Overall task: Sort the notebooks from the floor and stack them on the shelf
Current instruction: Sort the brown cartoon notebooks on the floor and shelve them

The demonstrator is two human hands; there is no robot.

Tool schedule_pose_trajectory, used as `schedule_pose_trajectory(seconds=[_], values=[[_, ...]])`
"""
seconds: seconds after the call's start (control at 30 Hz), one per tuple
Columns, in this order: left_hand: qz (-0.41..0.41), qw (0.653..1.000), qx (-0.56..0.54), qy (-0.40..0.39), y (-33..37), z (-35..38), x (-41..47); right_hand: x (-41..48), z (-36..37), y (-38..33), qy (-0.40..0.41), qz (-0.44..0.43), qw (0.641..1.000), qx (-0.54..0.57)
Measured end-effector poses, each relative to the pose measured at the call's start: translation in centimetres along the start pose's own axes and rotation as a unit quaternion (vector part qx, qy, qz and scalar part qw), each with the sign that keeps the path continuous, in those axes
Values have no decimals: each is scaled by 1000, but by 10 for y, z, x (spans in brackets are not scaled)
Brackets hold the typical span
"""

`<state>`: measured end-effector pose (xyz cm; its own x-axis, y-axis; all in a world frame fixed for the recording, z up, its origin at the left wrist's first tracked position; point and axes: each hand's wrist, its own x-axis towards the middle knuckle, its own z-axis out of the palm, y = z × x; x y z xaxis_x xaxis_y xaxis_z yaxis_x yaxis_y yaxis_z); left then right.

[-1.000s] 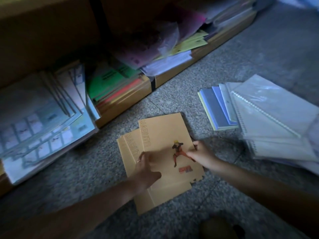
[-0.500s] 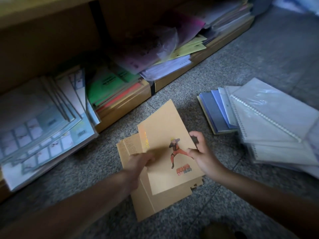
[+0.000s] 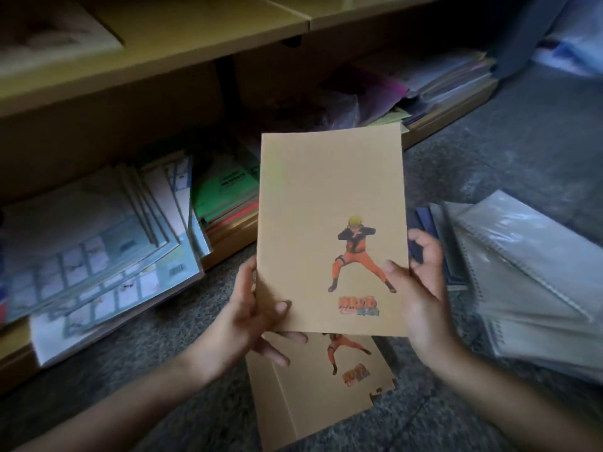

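While aloft, tan notebook (image 3: 326,207) (cartoon cover) in grasp of left hand (image 3: 241,321) and right hand (image 3: 424,288).

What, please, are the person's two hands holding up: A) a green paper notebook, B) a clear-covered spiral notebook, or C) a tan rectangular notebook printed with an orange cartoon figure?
C: the left hand and right hand grip the tan rectangular notebook by its lower side edges.

a stationery shop: low wooden shelf (image 3: 202,31) of stacked notebooks (image 3: 98,243), wrapped spiral pads (image 3: 528,272)
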<state>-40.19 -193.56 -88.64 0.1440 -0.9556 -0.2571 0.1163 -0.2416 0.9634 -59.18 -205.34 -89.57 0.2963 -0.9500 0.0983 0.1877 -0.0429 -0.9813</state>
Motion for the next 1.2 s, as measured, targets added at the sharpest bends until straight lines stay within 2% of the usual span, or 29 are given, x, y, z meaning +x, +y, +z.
schedule_pose_trajectory(seconds=[0.1, 0.2, 0.3, 0.4, 0.5, 0.67, 0.77, 0.9, 1.2], values=[[52, 999, -1, 12, 15, 7, -6, 8, -3, 1, 33, 10, 996, -80], [133, 989, 45, 37, 33, 6, -4, 10, -1, -1, 48, 20, 992, -117], [226, 968, 94, 63, 53, -1, -3, 11, 8, -14, 0, 10, 993, -121], [299, 944, 94, 104, 77, -8, -5, 18, 24, -33, -71, -33, 990, -120], [353, 920, 92, 145, 102, -15, -10, 33, 45, -53, -102, -67, 988, -91], [358, 898, 94, 237, 133, -51, -22, 59, 98, -82, -166, -68, 984, -6], [344, 888, 94, 289, 146, -75, -33, 75, 131, -99, -252, -33, 967, 32], [311, 882, 56, 349, 158, -103, -41, 99, 173, -116, -314, -30, 949, -15], [241, 877, 11, 415, 165, -142, -40, 137, 238, -134, -344, 9, 931, -120]])
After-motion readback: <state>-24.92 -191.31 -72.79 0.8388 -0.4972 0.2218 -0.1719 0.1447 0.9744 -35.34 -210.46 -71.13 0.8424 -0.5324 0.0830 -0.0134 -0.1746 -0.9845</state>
